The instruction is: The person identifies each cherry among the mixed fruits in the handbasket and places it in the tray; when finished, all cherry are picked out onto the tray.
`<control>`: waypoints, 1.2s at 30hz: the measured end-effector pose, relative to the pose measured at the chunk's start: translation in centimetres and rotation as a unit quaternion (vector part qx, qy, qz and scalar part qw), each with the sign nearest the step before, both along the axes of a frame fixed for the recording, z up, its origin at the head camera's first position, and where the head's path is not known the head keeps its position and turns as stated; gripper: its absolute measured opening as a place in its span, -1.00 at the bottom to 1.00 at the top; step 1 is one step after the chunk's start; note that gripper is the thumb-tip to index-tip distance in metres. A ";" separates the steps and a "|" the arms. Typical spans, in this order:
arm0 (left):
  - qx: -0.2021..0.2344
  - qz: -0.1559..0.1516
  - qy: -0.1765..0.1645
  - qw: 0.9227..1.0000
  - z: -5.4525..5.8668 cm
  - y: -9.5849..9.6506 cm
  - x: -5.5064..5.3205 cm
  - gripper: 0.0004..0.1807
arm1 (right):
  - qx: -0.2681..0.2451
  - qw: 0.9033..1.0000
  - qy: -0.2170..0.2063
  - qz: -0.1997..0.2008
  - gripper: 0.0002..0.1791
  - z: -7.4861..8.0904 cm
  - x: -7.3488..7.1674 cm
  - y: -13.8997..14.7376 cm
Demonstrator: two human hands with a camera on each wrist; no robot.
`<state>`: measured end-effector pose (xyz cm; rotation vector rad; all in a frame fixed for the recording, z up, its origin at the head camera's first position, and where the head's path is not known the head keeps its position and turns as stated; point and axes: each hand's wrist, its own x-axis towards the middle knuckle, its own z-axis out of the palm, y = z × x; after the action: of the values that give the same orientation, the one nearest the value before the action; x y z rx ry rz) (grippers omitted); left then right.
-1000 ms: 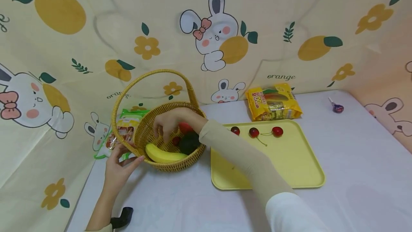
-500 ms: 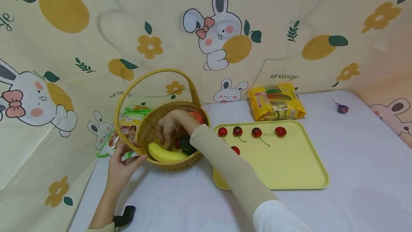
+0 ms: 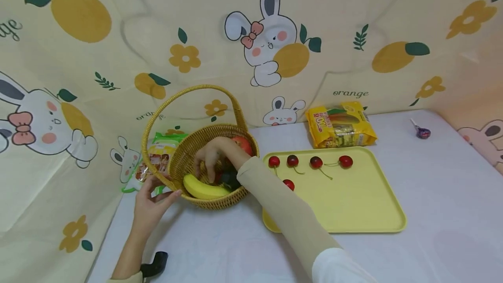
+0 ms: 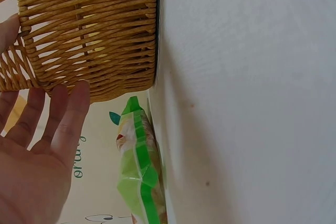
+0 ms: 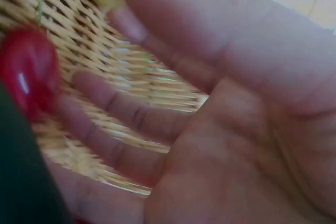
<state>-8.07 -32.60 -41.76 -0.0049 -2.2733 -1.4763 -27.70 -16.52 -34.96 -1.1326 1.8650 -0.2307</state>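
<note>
A woven basket (image 3: 184, 152) with a tall handle stands at the table's back left. It holds a banana (image 3: 202, 189), a red fruit (image 3: 244, 144) and a dark green fruit (image 3: 229, 178). My right hand (image 3: 212, 160) reaches down into the basket. Its fingertips (image 5: 73, 95) are at a red cherry (image 5: 29, 69) on the basket floor, and no grip on it shows. My left hand (image 3: 155, 195) rests against the basket wall (image 4: 89, 35) from outside, fingers (image 4: 68, 116) straight. Several cherries (image 3: 292, 160) lie on the yellow tray (image 3: 353, 204) to the right.
A green snack bag (image 3: 161, 152) leans behind the basket against the backdrop. A yellow snack bag (image 3: 339, 124) lies behind the tray, and a lollipop (image 3: 422, 132) at the back right. A small black object (image 3: 155, 265) sits at the table's near left edge.
My right hand has sunk a little deeper into the basket and its arm has shifted off the tray's left cherries. The left hand stays on the basket.
</note>
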 end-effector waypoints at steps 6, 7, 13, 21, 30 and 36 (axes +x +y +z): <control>0.004 0.001 -0.004 1.000 0.2 0.1 0.1 -0.40 | -0.001 0.999 0.031 0.007 -0.40 -0.3 0.3 0.4; 0.003 0.001 -0.005 1.000 0.2 0.1 0.1 -0.40 | -0.008 1.000 0.010 0.002 -0.41 -0.5 0.2 0.5; -0.001 0.004 -0.007 1.000 0.3 0.1 0.0 -0.39 | -0.038 0.991 -0.127 -0.024 -0.39 -1.3 -0.4 0.7; -0.004 0.002 -0.002 1.000 0.1 0.2 0.0 -0.40 | -0.064 0.979 -0.189 -0.051 -0.46 -2.2 -0.7 0.9; -0.007 0.004 -0.003 1.000 0.0 0.1 -0.2 -0.40 | -0.141 0.977 -0.159 -0.023 -0.73 -1.8 -0.9 1.1; -0.013 0.009 -0.006 1.000 0.1 0.1 0.0 -0.37 | -0.314 0.948 -0.057 -0.024 -0.76 1.2 -0.6 3.2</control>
<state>-8.12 -32.48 -41.71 0.0158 -2.2969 -1.4407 -28.27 -13.29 -33.75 -1.4524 1.7599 -0.9492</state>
